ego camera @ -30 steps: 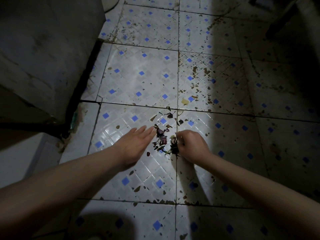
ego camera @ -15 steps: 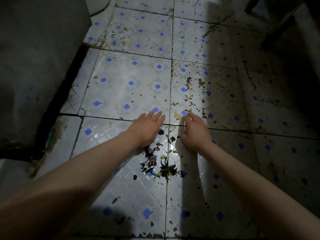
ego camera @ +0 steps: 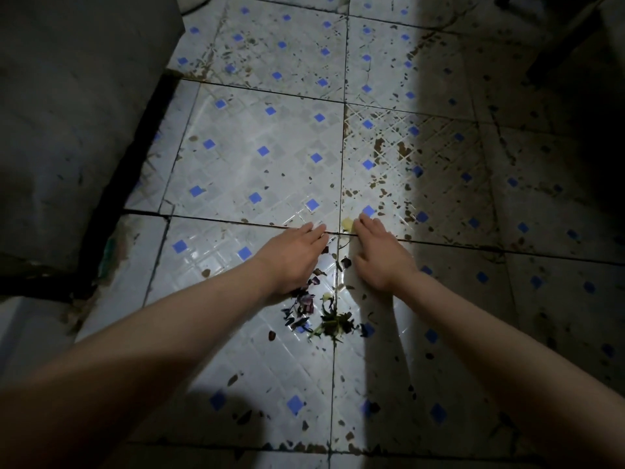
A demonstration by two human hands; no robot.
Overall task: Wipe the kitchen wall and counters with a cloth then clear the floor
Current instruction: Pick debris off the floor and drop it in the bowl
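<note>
Head view: left hand (ego camera: pixel 293 257) and right hand (ego camera: pixel 378 255) flat, open, holding nothing, on tiled floor (ego camera: pixel 257 170). Scrap pile (ego camera: pixel 319 314) lies between wrists, nearer the body; yellow bit (ego camera: pixel 347 224) touches right fingertips.

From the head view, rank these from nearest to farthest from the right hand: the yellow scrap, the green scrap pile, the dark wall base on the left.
From the right hand:
1. Yellow scrap: at the fingertips, on the grout line.
2. Green scrap pile: toward the person, between the forearms.
3. Dark wall base: far left, beyond the left hand.
</note>
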